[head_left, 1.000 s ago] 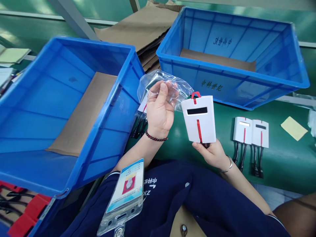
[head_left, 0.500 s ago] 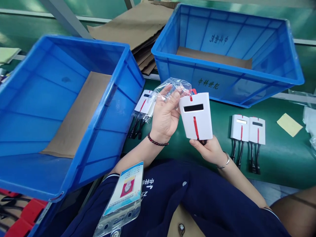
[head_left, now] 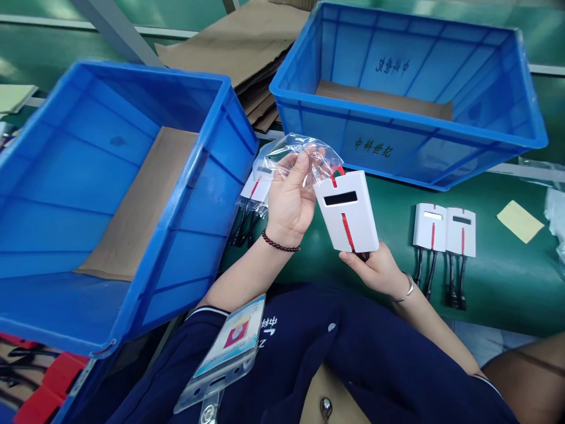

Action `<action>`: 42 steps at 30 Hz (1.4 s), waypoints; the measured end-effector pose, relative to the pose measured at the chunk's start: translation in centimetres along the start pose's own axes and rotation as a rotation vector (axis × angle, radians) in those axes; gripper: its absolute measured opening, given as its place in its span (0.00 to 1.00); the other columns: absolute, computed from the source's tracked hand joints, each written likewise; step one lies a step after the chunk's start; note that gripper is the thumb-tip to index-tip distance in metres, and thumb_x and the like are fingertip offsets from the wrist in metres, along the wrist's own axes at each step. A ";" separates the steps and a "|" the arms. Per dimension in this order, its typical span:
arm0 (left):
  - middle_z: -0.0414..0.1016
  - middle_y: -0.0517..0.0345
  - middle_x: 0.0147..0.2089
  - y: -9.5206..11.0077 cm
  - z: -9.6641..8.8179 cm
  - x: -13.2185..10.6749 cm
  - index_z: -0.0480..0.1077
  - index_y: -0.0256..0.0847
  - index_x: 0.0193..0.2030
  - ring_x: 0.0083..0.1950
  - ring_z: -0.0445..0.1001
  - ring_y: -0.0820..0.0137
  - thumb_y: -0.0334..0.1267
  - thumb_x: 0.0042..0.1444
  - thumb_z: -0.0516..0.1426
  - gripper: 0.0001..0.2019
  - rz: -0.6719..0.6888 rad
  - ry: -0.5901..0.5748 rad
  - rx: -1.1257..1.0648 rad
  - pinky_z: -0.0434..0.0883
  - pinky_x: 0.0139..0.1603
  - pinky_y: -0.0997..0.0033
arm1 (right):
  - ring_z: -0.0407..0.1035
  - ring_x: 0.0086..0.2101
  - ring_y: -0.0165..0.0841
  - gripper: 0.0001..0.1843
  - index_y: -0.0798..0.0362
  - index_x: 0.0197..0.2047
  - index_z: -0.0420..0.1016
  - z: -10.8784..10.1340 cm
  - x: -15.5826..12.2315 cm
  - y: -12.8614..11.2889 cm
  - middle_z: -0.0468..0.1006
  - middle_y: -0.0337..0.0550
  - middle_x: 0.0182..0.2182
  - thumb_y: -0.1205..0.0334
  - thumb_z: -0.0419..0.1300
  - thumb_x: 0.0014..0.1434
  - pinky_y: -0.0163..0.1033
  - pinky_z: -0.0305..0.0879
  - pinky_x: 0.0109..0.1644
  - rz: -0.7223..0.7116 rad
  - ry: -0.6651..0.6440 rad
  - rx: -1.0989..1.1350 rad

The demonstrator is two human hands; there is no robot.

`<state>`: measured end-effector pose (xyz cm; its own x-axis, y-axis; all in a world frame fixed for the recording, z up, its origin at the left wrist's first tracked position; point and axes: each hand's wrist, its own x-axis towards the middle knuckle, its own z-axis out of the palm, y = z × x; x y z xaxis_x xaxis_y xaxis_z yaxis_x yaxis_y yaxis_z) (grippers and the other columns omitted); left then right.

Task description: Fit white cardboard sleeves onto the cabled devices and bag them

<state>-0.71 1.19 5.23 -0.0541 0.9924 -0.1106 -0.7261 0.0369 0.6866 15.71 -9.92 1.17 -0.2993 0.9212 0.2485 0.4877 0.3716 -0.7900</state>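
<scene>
My left hand [head_left: 292,197] is raised with its thumb and fingers closed on a clear plastic bag [head_left: 274,152]. The bag's right edge reaches the top corner of a white box-shaped device [head_left: 359,218] with a dark display window, a red stripe and a red loop on top. From below, my right hand [head_left: 377,270] grips this device at its cable end, tilting it; most of the cables are hidden. Behind my left hand lies another white device [head_left: 253,187] with black cables, partly under clear plastic. Two similar devices [head_left: 445,227] lie side by side on the right.
One blue crate [head_left: 225,153] stands tilted at the left, another [head_left: 322,126] at the back right; both have cardboard inside. Brown cardboard sheets [head_left: 238,35] are stacked behind. A yellow paper [head_left: 521,221] lies on the green table [head_left: 494,282]. Red parts [head_left: 57,383] sit lower left.
The white device has tilted further to the left at its top and its upper end is slightly lower. My left hand and the bag have shifted a little to the left.
</scene>
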 end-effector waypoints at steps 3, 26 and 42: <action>0.81 0.60 0.44 0.3 0.4 -0.7 0.66 0.43 0.37 0.54 0.80 0.67 0.33 0.60 0.62 0.07 -0.053 -0.052 -0.017 0.77 0.55 0.65 | 0.79 0.35 0.39 0.14 0.51 0.47 0.78 -0.1 0.0 0.1 0.84 0.47 0.37 0.52 0.59 0.65 0.39 0.77 0.36 0.035 -0.017 0.068; 0.81 0.50 0.53 1.3 0.5 -2.2 0.77 0.37 0.43 0.57 0.78 0.55 0.41 0.53 0.68 0.14 -0.308 -0.426 0.143 0.75 0.57 0.59 | 0.76 0.36 0.39 0.18 0.53 0.36 0.73 -0.2 -0.7 0.1 0.80 0.48 0.33 0.48 0.55 0.68 0.40 0.74 0.38 0.033 -0.140 0.134; 0.80 0.59 0.38 1.6 0.6 -1.8 0.74 0.39 0.43 0.45 0.81 0.61 0.36 0.43 0.73 0.21 -0.368 -0.355 0.192 0.75 0.54 0.57 | 0.69 0.23 0.30 0.23 0.55 0.34 0.73 -1.0 -0.6 -0.4 0.78 0.43 0.24 0.47 0.48 0.71 0.35 0.64 0.28 -0.065 -0.223 -0.031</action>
<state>-1.36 -0.51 6.93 0.4389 0.8874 -0.1413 -0.5138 0.3768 0.7707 16.51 -10.51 1.96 -0.5033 0.8481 0.1657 0.4856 0.4361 -0.7576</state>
